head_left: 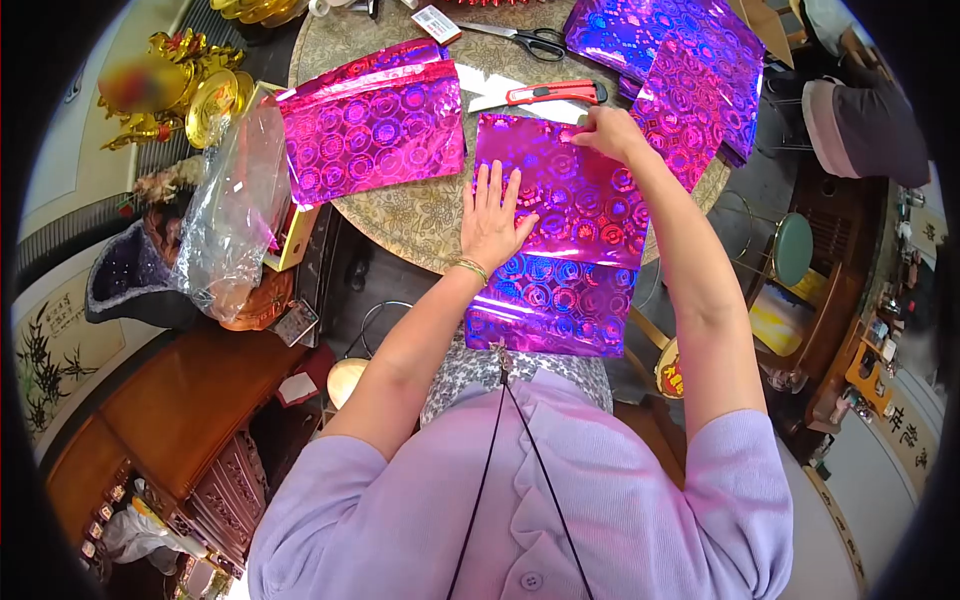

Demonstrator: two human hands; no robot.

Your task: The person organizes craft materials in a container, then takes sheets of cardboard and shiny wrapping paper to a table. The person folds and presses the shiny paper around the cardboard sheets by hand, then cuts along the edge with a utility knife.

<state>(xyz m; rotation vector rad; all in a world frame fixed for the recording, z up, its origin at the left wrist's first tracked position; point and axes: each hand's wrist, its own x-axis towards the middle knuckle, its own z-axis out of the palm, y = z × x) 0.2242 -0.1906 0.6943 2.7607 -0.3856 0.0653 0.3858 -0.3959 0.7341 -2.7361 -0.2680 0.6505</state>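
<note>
A sheet of shiny pink-purple holographic wrapping paper (pixel 570 215) lies in front of me, its near end hanging over the table edge towards my lap. My left hand (pixel 490 222) rests flat on the sheet's left side, fingers stretched out. At the top right edge of the same sheet, my right hand (pixel 607 135) has its fingers pinched on the paper. Just beyond that hand lies a red utility knife (pixel 555 93). Scissors (pixel 525 40) with black handles lie farther back.
On the round patterned table (pixel 400 222), a stack of pink holographic sheets (pixel 375 130) lies left and more purple sheets (pixel 660 50) lie at the back right. A clear plastic bag (pixel 232 205) hangs beside the table's left side. A person (pixel 868 125) is at the far right, near a green stool (pixel 794 249).
</note>
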